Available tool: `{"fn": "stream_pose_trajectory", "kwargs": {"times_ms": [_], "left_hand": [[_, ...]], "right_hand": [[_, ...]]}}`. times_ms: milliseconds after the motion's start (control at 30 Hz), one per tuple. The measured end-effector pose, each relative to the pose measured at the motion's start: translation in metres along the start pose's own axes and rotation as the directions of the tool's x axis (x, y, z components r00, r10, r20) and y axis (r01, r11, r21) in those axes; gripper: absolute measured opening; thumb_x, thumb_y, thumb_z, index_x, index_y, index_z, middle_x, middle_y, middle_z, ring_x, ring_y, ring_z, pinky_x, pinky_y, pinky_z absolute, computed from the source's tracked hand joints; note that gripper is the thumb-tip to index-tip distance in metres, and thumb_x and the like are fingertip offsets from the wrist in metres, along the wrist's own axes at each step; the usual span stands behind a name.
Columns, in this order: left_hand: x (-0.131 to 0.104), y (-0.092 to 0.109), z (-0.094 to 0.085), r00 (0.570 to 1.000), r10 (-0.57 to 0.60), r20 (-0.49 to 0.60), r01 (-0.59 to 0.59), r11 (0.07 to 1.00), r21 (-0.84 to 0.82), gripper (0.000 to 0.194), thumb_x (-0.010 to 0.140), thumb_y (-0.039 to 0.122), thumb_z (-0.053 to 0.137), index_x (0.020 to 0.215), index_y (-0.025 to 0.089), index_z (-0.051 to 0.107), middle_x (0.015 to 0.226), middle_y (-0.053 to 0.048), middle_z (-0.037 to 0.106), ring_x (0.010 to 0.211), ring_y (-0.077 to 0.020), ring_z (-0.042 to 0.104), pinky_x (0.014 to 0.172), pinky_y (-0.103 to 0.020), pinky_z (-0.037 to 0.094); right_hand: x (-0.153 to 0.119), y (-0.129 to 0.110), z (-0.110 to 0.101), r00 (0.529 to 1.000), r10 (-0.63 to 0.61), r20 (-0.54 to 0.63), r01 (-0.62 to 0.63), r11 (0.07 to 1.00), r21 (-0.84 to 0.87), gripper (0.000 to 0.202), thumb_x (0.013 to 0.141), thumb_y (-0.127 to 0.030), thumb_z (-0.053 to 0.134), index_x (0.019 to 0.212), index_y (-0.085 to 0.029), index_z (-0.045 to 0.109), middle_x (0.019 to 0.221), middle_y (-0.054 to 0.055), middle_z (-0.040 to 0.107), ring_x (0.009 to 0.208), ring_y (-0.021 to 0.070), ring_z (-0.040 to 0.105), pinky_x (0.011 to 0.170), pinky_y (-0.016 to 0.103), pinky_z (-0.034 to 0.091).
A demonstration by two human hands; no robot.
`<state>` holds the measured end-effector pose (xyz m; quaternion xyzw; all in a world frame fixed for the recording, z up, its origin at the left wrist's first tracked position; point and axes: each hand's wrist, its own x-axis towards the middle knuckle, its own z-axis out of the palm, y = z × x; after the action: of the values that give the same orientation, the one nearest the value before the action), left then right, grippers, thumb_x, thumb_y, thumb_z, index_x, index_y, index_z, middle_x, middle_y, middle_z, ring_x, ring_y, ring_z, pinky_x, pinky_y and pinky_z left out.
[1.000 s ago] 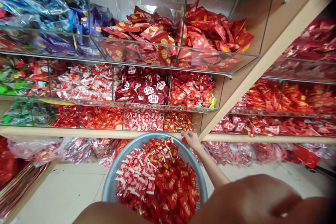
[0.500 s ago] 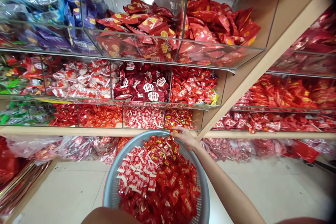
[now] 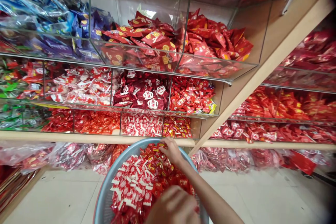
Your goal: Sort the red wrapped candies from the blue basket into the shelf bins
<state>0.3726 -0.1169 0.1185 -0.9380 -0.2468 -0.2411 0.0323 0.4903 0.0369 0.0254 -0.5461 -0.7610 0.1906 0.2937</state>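
Note:
A grey-blue plastic basket (image 3: 103,189) at the bottom middle holds wrapped candies in groups. White-and-red candies (image 3: 132,182) lie on its left side, red-and-gold candies (image 3: 160,161) at the far end, and plain red ones partly hidden on the right. My right hand (image 3: 170,152) is over the basket's far rim, its fingers bent around what looks like a small red wrapped candy, close to the red-and-gold ones. Nearer to me, my left hand (image 3: 174,206) is curled above the candies and blurred; whatever it holds is hidden.
A shelf of clear bins stands ahead, with red candy packets (image 3: 154,40), maroon packets (image 3: 147,91) and blue packets (image 3: 34,10). Its wooden bottom edge (image 3: 78,139) runs just behind the basket. Plastic bags of candies (image 3: 70,155) sit beneath the shelf, by the tiled floor (image 3: 70,189).
My right hand has moved left and inward from the rim, over the red-and-gold candies. The curled left hand has come into view above the basket. The camera view has tilted up slightly.

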Motion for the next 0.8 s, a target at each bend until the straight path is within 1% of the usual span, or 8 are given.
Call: {"fn": "stream_pose_trajectory", "kwargs": {"times_ms": [67, 133, 233, 367, 467, 567, 667, 800], "left_hand": [[-0.016, -0.030, -0.010, 0.945, -0.253, -0.206, 0.226, 0.963, -0.147, 0.024, 0.086, 0.021, 0.049, 0.064, 0.021, 0.057, 0.067, -0.001, 0.063, 0.063, -0.0103, 0.060, 0.061, -0.024, 0.051], [-0.049, -0.056, -0.018, 0.855, -0.481, -0.194, 0.434, 0.868, -0.241, 0.024, 0.089, 0.022, 0.044, 0.074, 0.020, 0.062, 0.077, -0.002, 0.066, 0.069, -0.0094, 0.062, 0.065, -0.019, 0.051], [-0.113, -0.085, -0.023, 0.687, -0.710, -0.153, 0.670, 0.701, -0.247, 0.029, 0.088, 0.036, 0.047, 0.071, 0.021, 0.064, 0.088, -0.004, 0.069, 0.078, -0.0126, 0.065, 0.071, -0.018, 0.051], [-0.175, -0.107, -0.016, 0.473, -0.863, -0.175, 0.835, 0.503, -0.224, 0.037, 0.083, 0.051, 0.047, 0.070, 0.021, 0.064, 0.090, -0.003, 0.069, 0.081, -0.0150, 0.066, 0.069, -0.018, 0.051], [-0.189, -0.123, -0.008, 0.372, -0.910, -0.183, 0.879, 0.408, -0.247, 0.041, 0.080, 0.057, 0.047, 0.072, 0.022, 0.065, 0.094, -0.004, 0.069, 0.084, -0.0162, 0.065, 0.060, -0.018, 0.051], [-0.180, -0.147, 0.000, 0.342, -0.930, -0.134, 0.890, 0.366, -0.271, 0.043, 0.080, 0.059, 0.045, 0.086, 0.022, 0.065, 0.102, -0.005, 0.068, 0.091, -0.0181, 0.064, 0.057, -0.019, 0.051], [-0.155, -0.172, 0.007, 0.360, -0.931, -0.065, 0.902, 0.365, -0.232, 0.049, 0.081, 0.060, 0.041, 0.099, 0.020, 0.064, 0.107, -0.007, 0.068, 0.099, -0.0206, 0.063, 0.075, -0.026, 0.052], [-0.114, -0.195, 0.017, 0.347, -0.930, 0.121, 0.938, 0.340, -0.074, 0.052, 0.085, 0.057, 0.033, 0.108, 0.021, 0.062, 0.107, -0.010, 0.068, 0.100, -0.0246, 0.063, 0.085, -0.034, 0.048]], "right_hand": [[-0.001, -0.002, 0.005, 0.999, 0.010, -0.034, -0.010, 1.000, -0.005, 0.020, 0.081, -0.020, 0.061, 0.100, -0.021, 0.063, 0.097, 0.006, 0.062, 0.093, 0.0220, 0.055, 0.084, 0.036, 0.044], [-0.003, -0.002, 0.010, 0.998, -0.004, -0.067, 0.003, 1.000, -0.007, 0.018, 0.082, -0.019, 0.059, 0.100, -0.020, 0.062, 0.097, 0.007, 0.062, 0.093, 0.0218, 0.056, 0.084, 0.035, 0.045], [-0.006, 0.000, 0.018, 0.993, -0.037, -0.110, 0.034, 0.999, -0.032, 0.016, 0.084, -0.016, 0.055, 0.098, -0.019, 0.062, 0.096, 0.007, 0.062, 0.093, 0.0218, 0.056, 0.083, 0.035, 0.045], [-0.012, 0.003, 0.031, 0.986, -0.072, -0.152, 0.061, 0.995, -0.075, 0.019, 0.087, -0.015, 0.048, 0.100, -0.020, 0.061, 0.098, 0.008, 0.062, 0.095, 0.0218, 0.056, 0.085, 0.035, 0.045], [-0.014, 0.001, 0.034, 0.976, -0.082, -0.202, 0.064, 0.994, -0.094, 0.022, 0.089, -0.018, 0.046, 0.106, -0.020, 0.060, 0.103, 0.009, 0.061, 0.098, 0.0217, 0.056, 0.086, 0.035, 0.044], [-0.013, 0.002, 0.025, 0.963, -0.087, -0.256, 0.068, 0.994, -0.082, 0.021, 0.092, -0.024, 0.043, 0.104, -0.019, 0.059, 0.099, 0.008, 0.062, 0.093, 0.0203, 0.056, 0.084, 0.034, 0.044], [-0.004, 0.011, 0.004, 0.939, -0.063, -0.338, 0.035, 0.996, -0.088, 0.024, 0.094, -0.028, 0.038, 0.096, -0.019, 0.060, 0.092, 0.007, 0.062, 0.088, 0.0194, 0.055, 0.081, 0.033, 0.043], [0.025, 0.033, -0.027, 0.924, 0.136, -0.358, -0.222, 0.952, -0.211, 0.030, 0.092, -0.035, 0.040, 0.105, -0.017, 0.059, 0.104, 0.012, 0.061, 0.098, 0.0243, 0.053, 0.085, 0.036, 0.041]]}}
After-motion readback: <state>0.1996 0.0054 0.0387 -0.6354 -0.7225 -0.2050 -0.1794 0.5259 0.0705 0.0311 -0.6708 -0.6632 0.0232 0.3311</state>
